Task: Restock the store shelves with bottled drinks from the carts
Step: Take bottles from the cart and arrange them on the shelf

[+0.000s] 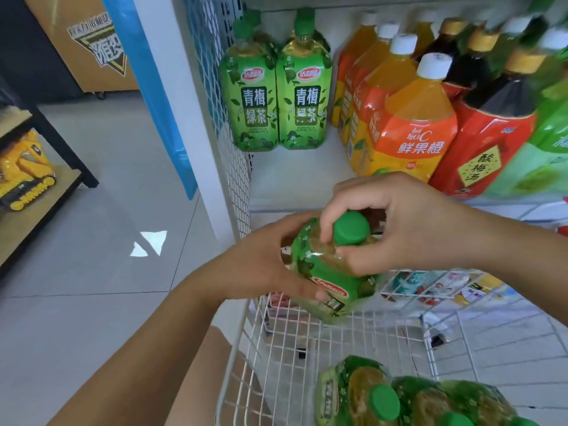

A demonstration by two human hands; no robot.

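Observation:
A green tea bottle [330, 272] with a green cap is held above the white wire cart [276, 348]. My left hand [264, 265] grips its body from the left. My right hand [396, 222] pinches its neck just below the cap. Several more green tea bottles [399, 395] lie in the cart at the bottom right. Two green tea bottles [276, 87] stand upright at the left of the white shelf [292, 179], with bare shelf in front of them.
Orange juice bottles [408, 118] and dark plum drink bottles [491, 118] fill the shelf's right side. A white wire side panel [236, 167] and a white post bound the shelf on the left. A low rack with a yellow toy excavator [24, 173] stands far left on the grey floor.

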